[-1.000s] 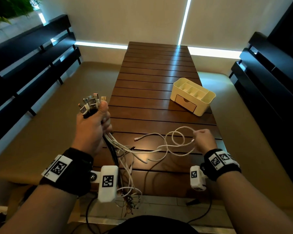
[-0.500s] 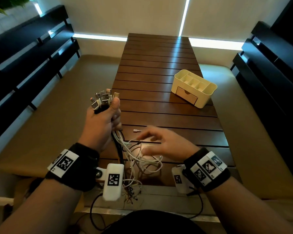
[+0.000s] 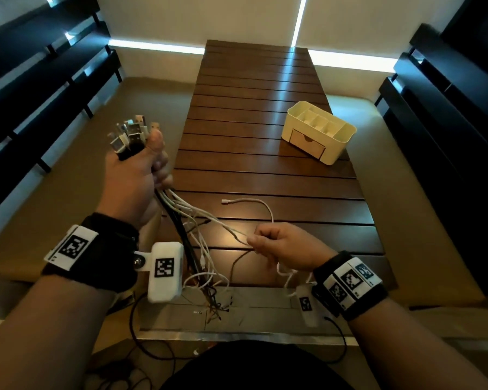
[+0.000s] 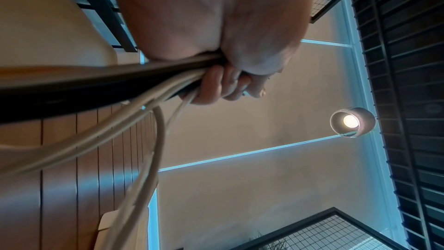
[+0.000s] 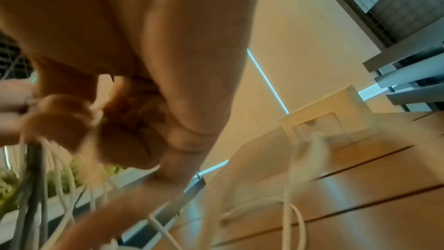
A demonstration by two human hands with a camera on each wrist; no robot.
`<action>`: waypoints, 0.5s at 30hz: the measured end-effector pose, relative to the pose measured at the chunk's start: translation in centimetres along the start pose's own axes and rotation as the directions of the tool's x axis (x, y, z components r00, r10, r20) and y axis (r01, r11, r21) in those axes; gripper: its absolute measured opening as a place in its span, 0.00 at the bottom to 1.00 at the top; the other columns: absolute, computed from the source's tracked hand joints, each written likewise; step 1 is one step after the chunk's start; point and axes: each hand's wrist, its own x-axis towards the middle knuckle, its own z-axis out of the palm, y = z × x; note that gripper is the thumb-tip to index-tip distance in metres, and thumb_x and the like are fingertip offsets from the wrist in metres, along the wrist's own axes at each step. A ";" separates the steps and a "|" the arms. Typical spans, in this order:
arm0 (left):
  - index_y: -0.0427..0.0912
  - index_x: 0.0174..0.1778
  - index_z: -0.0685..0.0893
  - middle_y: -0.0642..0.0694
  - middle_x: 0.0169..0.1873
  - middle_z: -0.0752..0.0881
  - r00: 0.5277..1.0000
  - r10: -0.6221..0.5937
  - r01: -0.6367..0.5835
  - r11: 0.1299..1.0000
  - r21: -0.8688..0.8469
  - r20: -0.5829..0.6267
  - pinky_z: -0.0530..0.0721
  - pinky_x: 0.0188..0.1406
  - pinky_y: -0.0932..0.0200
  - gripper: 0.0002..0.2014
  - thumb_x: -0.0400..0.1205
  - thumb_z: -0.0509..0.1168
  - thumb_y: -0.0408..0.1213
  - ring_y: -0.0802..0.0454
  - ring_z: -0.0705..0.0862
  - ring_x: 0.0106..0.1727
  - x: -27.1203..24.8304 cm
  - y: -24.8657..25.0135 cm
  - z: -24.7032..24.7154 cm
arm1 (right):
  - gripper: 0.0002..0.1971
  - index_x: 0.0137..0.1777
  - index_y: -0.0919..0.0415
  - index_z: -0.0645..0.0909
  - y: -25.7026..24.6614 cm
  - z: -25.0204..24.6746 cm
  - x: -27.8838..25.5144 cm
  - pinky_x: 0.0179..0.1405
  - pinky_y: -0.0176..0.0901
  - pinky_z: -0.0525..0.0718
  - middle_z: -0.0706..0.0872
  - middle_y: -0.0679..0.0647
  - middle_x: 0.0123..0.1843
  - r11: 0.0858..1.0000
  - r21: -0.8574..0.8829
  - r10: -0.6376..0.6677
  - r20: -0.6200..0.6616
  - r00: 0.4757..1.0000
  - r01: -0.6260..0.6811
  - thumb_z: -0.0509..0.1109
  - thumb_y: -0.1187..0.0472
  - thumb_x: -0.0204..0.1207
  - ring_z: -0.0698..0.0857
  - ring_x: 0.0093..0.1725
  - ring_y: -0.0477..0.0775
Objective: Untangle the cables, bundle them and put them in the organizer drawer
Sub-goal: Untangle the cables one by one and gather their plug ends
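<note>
While your left hand point(image 3: 130, 175) keeps its fist wrapped round the cables point(image 3: 192, 220) just below their plugs point(image 3: 131, 132), you have the whole bunch anchored at one end, up off the table point(image 3: 265, 170) and well apart from the organizer point(image 3: 320, 130), on its near left. Your right hand point(image 3: 285, 246) pinches a single white cable point(image 3: 248, 204) between curled fingertips, nearer to you than the organizer; that cable's free end lies on the table between your hand and the organizer.

Expect these leads to be light, limp and springy, I'd judge: they will not hold a shape, and loops will snag on each other if you tug hard. Take hold near the plug end, where the moulding gives your grip something firm, and draw each strand out by sliding along it instead of yanking. The loose tails hang off the table's near edge in a knot, so they may catch there.

The organizer's top compartments look empty from the head view. Its small drawer point(image 3: 307, 143) in the front face is closed, so what it holds cannot be seen.
</note>
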 end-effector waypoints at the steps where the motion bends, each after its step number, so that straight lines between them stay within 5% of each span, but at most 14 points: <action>1: 0.47 0.43 0.78 0.52 0.28 0.69 1.000 0.002 -0.002 1.000 0.001 -0.005 0.66 0.22 0.65 0.13 0.78 0.71 0.51 0.60 0.66 0.24 0.1 0.1 -0.1 | 0.15 0.41 0.54 0.81 0.4 0.4 -0.1 0.30 0.35 0.82 0.80 0.50 0.35 0.999 -0.032 0.027 -0.037 0.999 -0.028 0.65 0.45 0.84 0.80 0.29 0.38; 6: 0.46 0.42 0.76 0.53 0.27 0.71 1.000 -0.003 0.003 1.000 0.016 0.001 0.66 0.23 0.64 0.12 0.82 0.69 0.48 0.59 0.67 0.25 0.2 0.0 0.2 | 0.21 0.46 0.59 0.82 3.7 2.7 -0.6 0.25 0.44 0.85 0.85 0.53 0.43 0.992 -0.019 0.125 -0.124 0.984 -0.128 0.59 0.43 0.86 0.87 0.28 0.52; 11: 0.47 0.43 0.77 0.54 0.27 0.72 0.999 -0.008 0.008 1.000 -0.011 -0.034 0.68 0.23 0.65 0.15 0.77 0.72 0.53 0.59 0.68 0.25 1.0 0.5 -0.7 | 0.20 0.42 0.58 0.80 7.3 5.3 -2.8 0.42 0.50 0.84 0.85 0.55 0.37 0.969 -0.215 0.086 -0.176 0.981 -0.124 0.58 0.45 0.88 0.84 0.36 0.55; 15: 0.47 0.44 0.78 0.54 0.26 0.72 0.996 -0.010 0.008 1.000 -0.028 -0.086 0.69 0.22 0.64 0.15 0.78 0.73 0.54 0.60 0.68 0.24 1.9 1.0 -2.1 | 0.20 0.39 0.57 0.79 11.5 6.0 -4.3 0.46 0.58 0.81 0.82 0.51 0.36 0.945 -0.255 0.129 -0.286 0.949 -0.206 0.57 0.46 0.88 0.79 0.36 0.50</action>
